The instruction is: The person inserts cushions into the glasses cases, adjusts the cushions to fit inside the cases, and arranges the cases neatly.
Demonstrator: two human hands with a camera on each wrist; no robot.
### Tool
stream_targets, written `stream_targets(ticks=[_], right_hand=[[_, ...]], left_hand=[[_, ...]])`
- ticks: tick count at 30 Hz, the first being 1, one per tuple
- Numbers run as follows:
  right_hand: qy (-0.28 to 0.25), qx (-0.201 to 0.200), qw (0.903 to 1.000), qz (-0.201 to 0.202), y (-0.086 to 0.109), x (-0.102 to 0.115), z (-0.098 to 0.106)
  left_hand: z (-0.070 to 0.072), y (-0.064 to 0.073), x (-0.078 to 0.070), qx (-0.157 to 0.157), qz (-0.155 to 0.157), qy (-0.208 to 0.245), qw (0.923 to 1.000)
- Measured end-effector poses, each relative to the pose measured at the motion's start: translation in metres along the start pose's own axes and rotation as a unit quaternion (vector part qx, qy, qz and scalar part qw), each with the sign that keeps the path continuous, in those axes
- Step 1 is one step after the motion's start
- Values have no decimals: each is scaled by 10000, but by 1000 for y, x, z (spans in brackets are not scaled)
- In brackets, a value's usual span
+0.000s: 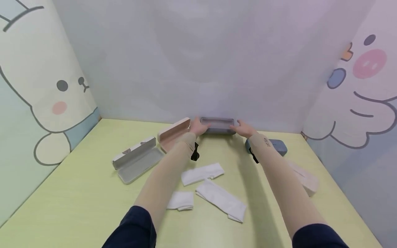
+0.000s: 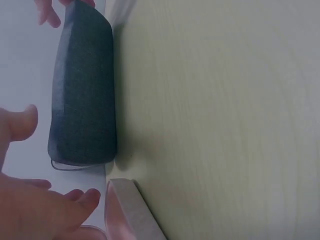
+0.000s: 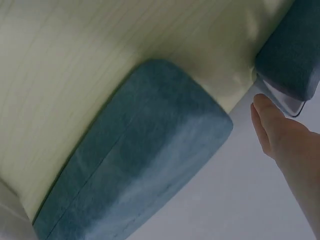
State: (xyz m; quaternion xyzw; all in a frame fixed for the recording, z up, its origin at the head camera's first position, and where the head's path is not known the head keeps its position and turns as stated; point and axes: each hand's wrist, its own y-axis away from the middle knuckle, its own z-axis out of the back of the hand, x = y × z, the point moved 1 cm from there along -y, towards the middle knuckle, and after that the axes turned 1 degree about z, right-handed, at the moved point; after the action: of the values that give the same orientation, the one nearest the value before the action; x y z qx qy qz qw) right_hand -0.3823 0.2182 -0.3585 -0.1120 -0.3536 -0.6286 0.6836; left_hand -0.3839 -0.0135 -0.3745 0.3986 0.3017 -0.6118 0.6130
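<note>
At the back of the table stands an open dark blue-grey glasses case (image 1: 219,131), its lid raised against the wall. My left hand (image 1: 199,126) is beside its left end, fingers loosely extended; the left wrist view shows a gap between this hand (image 2: 45,205) and the case (image 2: 85,85). At the opposite end is my right hand (image 1: 244,129), with fingers straight (image 3: 287,130) close to the case's corner; whether they touch it I cannot tell. Just left of my left hand lies an open pink glasses case (image 1: 173,134). A closed blue glasses case (image 1: 278,146) sits under my right forearm.
An open grey-lined white glasses case (image 1: 139,163) lies at the left. On the right is a closed pale pink case (image 1: 305,179). Folded white cloths (image 1: 203,173) lie mid-table, with another cloth (image 1: 221,199) nearer me. A wall curtain (image 1: 201,69) bounds the back edge.
</note>
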Motion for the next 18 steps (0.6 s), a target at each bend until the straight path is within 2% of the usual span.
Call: stream_targets(ticks=[5, 7, 11, 15, 18], right_hand=[[-691, 85, 9976, 56, -12, 3, -15], [-1140, 176, 9933, 117, -16, 2, -19], [-1643, 316, 9858, 166, -21, 0, -25], [-1923, 449, 9800, 229, -21, -1, -26], [-1900, 443, 9805, 231, -21, -3, -24]], left_hand=[[-1, -6, 6, 297, 141, 81, 9994], [-1, -9, 8, 399, 164, 224, 9988], [-2, -14, 13, 624, 85, 534, 9966], [-3, -18, 14, 786, -93, 457, 9958], [-4, -20, 13, 878, -115, 335, 9955]])
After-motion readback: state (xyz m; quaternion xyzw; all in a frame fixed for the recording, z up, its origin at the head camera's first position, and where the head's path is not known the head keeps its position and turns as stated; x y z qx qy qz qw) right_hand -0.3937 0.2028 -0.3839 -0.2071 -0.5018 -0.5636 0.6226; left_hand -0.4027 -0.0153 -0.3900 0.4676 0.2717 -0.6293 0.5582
